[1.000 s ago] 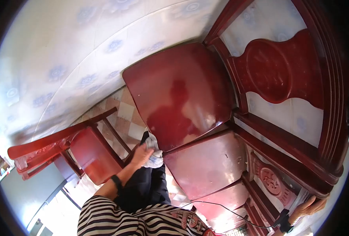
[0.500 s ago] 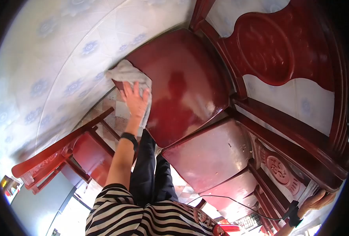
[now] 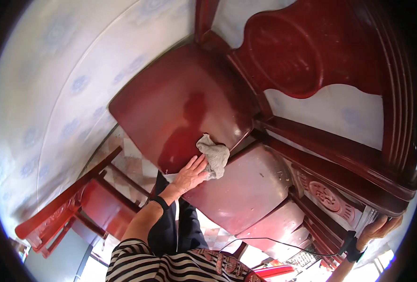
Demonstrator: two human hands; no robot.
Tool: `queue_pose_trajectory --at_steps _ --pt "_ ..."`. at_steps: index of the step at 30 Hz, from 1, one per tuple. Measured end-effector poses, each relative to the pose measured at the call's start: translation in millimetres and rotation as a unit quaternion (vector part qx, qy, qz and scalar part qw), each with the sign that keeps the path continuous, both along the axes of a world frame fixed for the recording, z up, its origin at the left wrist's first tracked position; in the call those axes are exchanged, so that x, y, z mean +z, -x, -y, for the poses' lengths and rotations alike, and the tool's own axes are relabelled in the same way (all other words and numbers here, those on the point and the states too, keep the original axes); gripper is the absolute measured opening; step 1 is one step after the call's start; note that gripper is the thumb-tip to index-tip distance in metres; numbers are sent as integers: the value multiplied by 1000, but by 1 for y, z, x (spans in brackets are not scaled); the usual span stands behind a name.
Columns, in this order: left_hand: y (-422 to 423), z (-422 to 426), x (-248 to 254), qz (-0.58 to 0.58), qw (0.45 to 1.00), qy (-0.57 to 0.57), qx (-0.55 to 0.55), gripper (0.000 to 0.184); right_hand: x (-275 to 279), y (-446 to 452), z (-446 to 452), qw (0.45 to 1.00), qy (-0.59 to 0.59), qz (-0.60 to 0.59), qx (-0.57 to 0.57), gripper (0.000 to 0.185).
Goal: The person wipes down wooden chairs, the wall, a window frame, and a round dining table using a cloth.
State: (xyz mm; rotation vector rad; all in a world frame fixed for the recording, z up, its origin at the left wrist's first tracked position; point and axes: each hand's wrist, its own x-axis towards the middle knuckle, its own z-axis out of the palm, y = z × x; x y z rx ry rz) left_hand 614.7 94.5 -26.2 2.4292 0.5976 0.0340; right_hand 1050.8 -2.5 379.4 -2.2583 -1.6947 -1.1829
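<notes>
Cloth [image 3: 216, 155] and left hand [image 3: 190, 177] are displaced from the 9 o'clock edge of the large dark red seat [image 3: 180, 89] to its 5 o'clock edge. Left hand: fingers extended, apart from the thumb side, laid against the cloth from 8 o'clock. Right hand [image 3: 377, 231]: located at 4 o'clock in the view, at the lower end of the chair frame [image 3: 377, 190]; its grip cannot be determined. Second seat [image 3: 241, 190] adjoins at 5 o'clock; smaller chair [image 3: 106, 204] stands at 8 o'clock.
</notes>
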Motion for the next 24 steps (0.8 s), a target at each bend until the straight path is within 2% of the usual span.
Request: queue_pose_trajectory --at_steps 2,4,6,7,8,10,11,13,17,19,21,23,24 --pt "-28 -27 -4 8 998 -69 -5 22 3 -3 2 1000 7 -1 1 57" --pt "-62 -64 -2 -23 997 -72 6 20 0 5 -6 999 5 -28 16 59" --pt "-105 -104 0 2 989 -115 94 23 -2 6 -5 1000 -3 -30 2 61" --pt "-127 -122 7 24 984 -95 146 30 -4 5 -3 998 -14 -55 12 56" --pt "-148 -127 3 30 984 -92 147 30 -4 5 -3 996 -24 -79 23 50" --pt "-184 -131 -1 66 970 -79 222 37 -2 9 -11 998 -12 -56 9 53" --pt "-195 -121 -1 68 970 -78 222 37 -2 8 -11 998 -8 -56 22 55" --pt "-198 -91 -1 36 985 -87 147 37 -3 10 -9 998 -7 -57 13 60" --pt "-164 -73 -8 50 985 -110 125 35 3 8 -6 999 8 -43 -14 72" --pt "-132 -68 -7 24 991 -130 30 32 2 7 -2 998 20 -44 -28 72" --pt "-89 -65 -11 51 988 -143 -17 30 2 6 1 998 22 -42 -34 72" --pt "-38 -74 5 -15 980 -159 -123 31 0 5 3 998 21 -40 -40 71" --pt "-8 -79 3 32 978 -157 -135 25 0 5 3 998 27 -46 -33 71"
